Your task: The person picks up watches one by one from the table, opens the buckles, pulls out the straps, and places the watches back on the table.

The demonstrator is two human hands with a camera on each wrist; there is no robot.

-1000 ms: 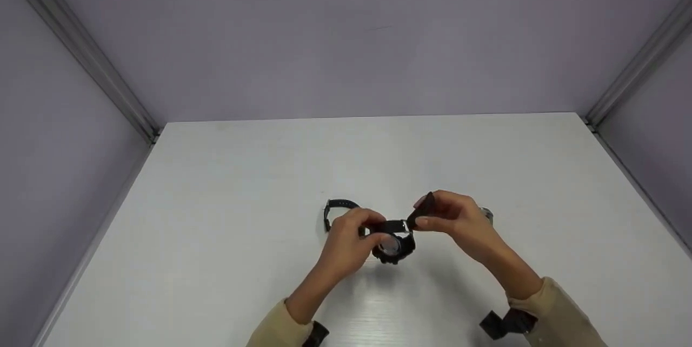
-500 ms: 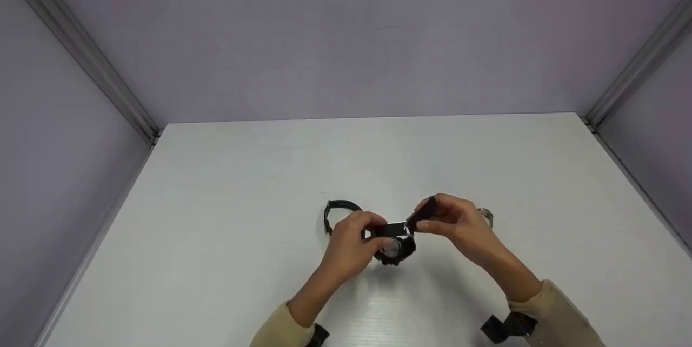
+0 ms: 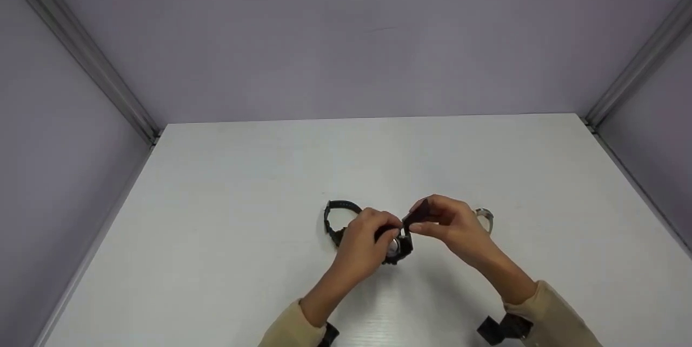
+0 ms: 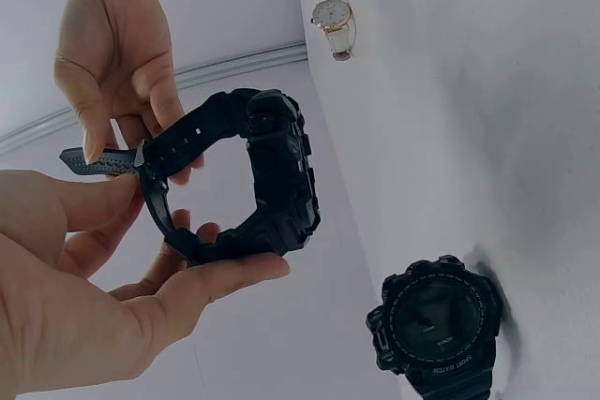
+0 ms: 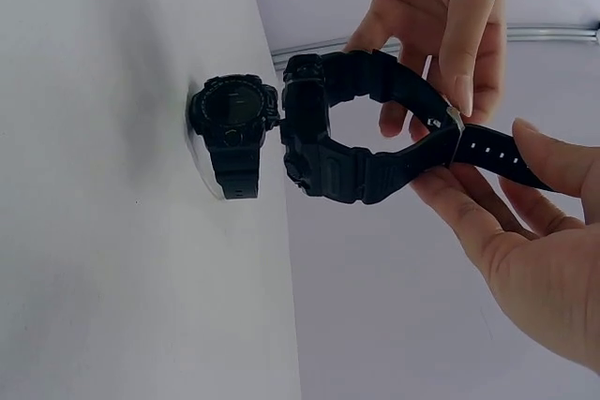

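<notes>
Both hands have come closer together since a second ago, and the loose strap end that stuck up above the right fingers now sits lower, nearer the buckle. The left hand [image 3: 361, 242] curls its fingers and thumb round the black sports watch [image 4: 267, 180], holding the band just by the metal buckle [image 5: 454, 128]. The right hand [image 3: 447, 222] pinches the strap tail [image 5: 502, 152] between thumb and fingers and seems to be pulling it through the buckle, so the band now makes a closed loop in the air between the two hands. It looks like the fastening is partly done. From the head view the watch is mostly hidden behind the left fingers, and whether the pin sits in a hole cannot be told. A second black watch [image 4: 436, 325] lies on the white table [image 3: 227, 185] past the left fingers, and a small pale-strapped watch [image 4: 335, 25] lies beyond the right fingers.
</notes>
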